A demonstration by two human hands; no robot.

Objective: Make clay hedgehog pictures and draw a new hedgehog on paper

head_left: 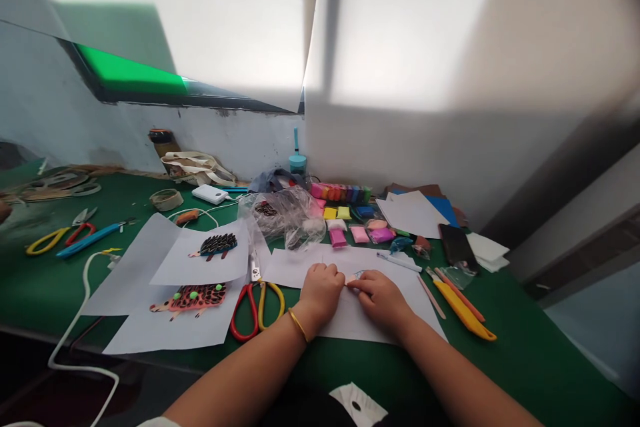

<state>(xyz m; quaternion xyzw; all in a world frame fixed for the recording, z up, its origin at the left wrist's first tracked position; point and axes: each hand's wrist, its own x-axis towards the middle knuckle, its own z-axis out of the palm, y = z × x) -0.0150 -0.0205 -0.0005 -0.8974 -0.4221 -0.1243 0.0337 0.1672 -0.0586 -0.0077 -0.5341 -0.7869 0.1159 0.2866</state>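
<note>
My left hand (321, 295) rests on a white sheet (345, 328), its fingers curled in. Anything inside it is hidden. Close beside it, my right hand (379, 298) is closed, with its index finger and thumb at a small peach-and-blue piece (355, 276) that looks like clay, lying on the paper. Left of my hands are scissors (257, 297) with one red and one yellow handle. Further left, a dark hedgehog figure (219, 245) and a pink spotted one with green balls (194, 297) lie on white sheets.
Small packets of coloured clay (360, 233) and a crumpled plastic bag (290, 213) sit behind my hands. On the right are a yellow cutter (463, 310), a white pen (399, 261) and a dark phone-like object (457, 248). More scissors (50, 238), blue pliers (93, 240) and a white cable (85, 293) are left.
</note>
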